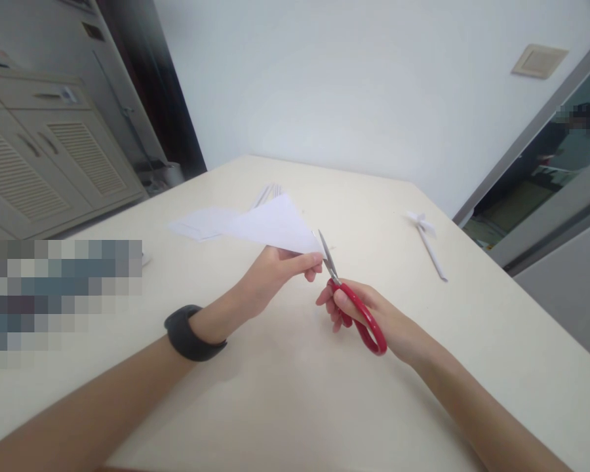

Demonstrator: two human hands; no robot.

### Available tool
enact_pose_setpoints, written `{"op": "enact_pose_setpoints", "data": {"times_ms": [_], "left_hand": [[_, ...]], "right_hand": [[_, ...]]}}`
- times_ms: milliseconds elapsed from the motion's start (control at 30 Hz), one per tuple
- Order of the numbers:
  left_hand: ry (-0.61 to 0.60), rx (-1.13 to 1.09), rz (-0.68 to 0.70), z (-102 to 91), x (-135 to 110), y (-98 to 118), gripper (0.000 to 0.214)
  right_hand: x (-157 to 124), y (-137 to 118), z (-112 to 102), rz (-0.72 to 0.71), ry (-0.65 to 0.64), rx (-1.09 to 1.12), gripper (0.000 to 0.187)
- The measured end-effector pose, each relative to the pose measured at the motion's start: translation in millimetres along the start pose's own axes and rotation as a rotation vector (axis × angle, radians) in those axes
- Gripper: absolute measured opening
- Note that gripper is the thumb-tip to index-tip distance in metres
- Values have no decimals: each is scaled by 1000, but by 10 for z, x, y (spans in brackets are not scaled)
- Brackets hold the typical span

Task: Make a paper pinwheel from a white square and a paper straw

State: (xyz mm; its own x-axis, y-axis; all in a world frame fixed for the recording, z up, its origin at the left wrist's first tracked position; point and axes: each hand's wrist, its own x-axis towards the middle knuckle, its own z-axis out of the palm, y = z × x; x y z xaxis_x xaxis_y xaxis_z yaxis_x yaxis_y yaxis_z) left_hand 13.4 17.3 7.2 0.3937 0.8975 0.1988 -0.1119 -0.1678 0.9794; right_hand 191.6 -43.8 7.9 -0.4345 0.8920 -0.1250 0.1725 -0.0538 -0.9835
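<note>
Near the middle of the table, my left hand (290, 265) pinches a white folded-looking triangular sheet of paper (278, 224) by its right corner, thumb on top. A black band circles that wrist. My right hand (356, 305) is wrapped round the red handles of a pair of scissors (364, 318). Its metal blades point up and away, slightly parted, at the paper's right edge close to my left fingertips. Whether the blades touch the paper I cannot tell for sure.
More white paper sheets (196, 224) lie left of the held piece, with thin paper strips (270, 191) behind it. A white paper pinwheel-like shape on a stick (429, 242) lies at the right. The white table (275, 406) meets a wall at the back. A person (545, 141) is beyond the doorway.
</note>
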Motion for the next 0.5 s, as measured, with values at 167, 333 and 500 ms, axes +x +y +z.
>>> {"op": "enact_pose_setpoints", "data": {"times_ms": [167, 333, 500], "left_hand": [[-14, 37, -31, -2, -11, 21, 18], [-16, 42, -31, -4, -15, 31, 18], [-28, 58, -26, -17, -17, 4, 19]], "right_hand": [[2, 6, -2, 33, 3, 14, 36], [3, 2, 1, 17, -31, 47, 38], [2, 13, 15, 1, -5, 39, 33]]}}
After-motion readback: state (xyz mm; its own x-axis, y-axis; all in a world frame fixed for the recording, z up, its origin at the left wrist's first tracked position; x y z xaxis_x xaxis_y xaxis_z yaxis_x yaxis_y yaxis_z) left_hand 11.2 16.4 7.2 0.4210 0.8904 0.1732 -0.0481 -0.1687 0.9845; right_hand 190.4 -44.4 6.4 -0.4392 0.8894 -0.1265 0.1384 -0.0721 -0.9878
